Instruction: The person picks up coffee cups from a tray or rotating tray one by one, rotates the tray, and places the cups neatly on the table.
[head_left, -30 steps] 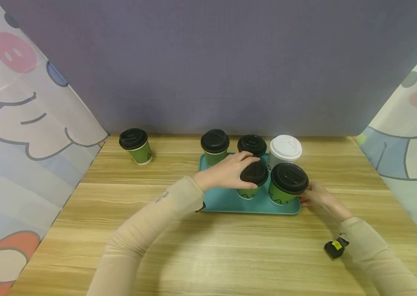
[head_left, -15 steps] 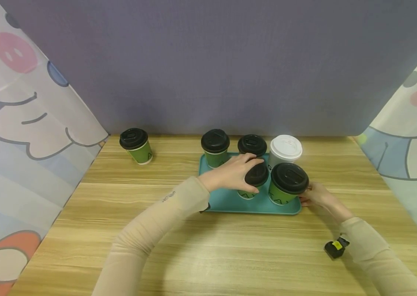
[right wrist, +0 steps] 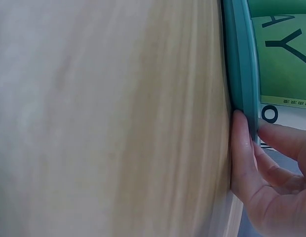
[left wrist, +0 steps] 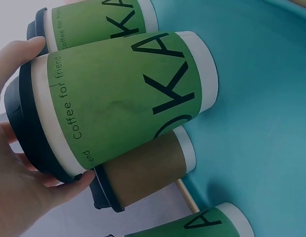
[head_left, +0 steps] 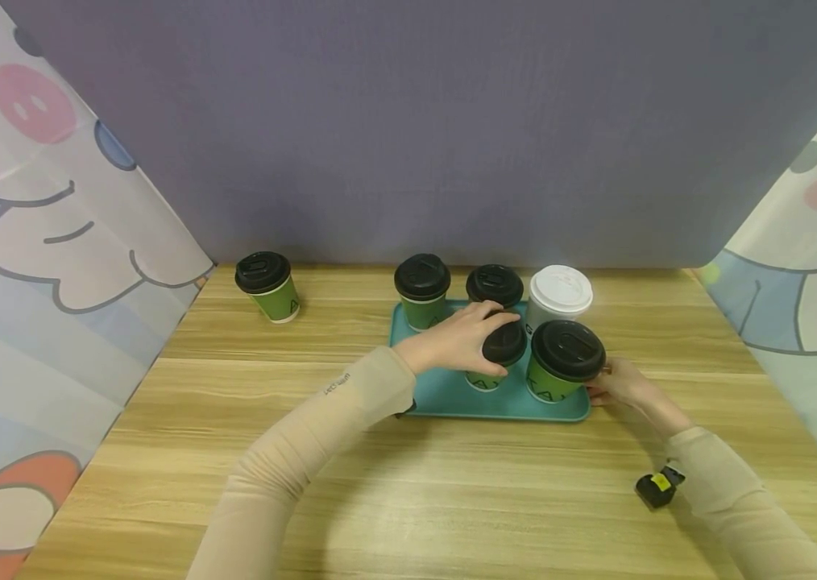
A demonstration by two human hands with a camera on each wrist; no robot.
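With thumb and fingers curled round its black lid, my left hand (head_left: 458, 338) grips a green paper coffee cup (left wrist: 118, 98). This cup stands upright at the front middle of a teal tray (head_left: 445, 399). My right hand (right wrist: 276, 182) pinches the tray's right rim between thumb and fingers. Beside that hand, a larger green cup (head_left: 557, 379) with a black lid stands on the tray. Along the back of the tray are a green cup (head_left: 421, 294), a brown cup (left wrist: 148, 170) with a black lid, and a white cup (head_left: 561, 294).
A green cup (head_left: 269, 286) with a black lid stands alone on the wooden table (head_left: 495, 499) at the back left. A small black object (head_left: 658, 487) with a yellow mark is at the right sleeve. A grey panel (head_left: 408, 137) rises behind the table.
My left hand has shifted slightly to the right and closed in on the front middle cup's lid. The right hand, the tray and the cups look still.
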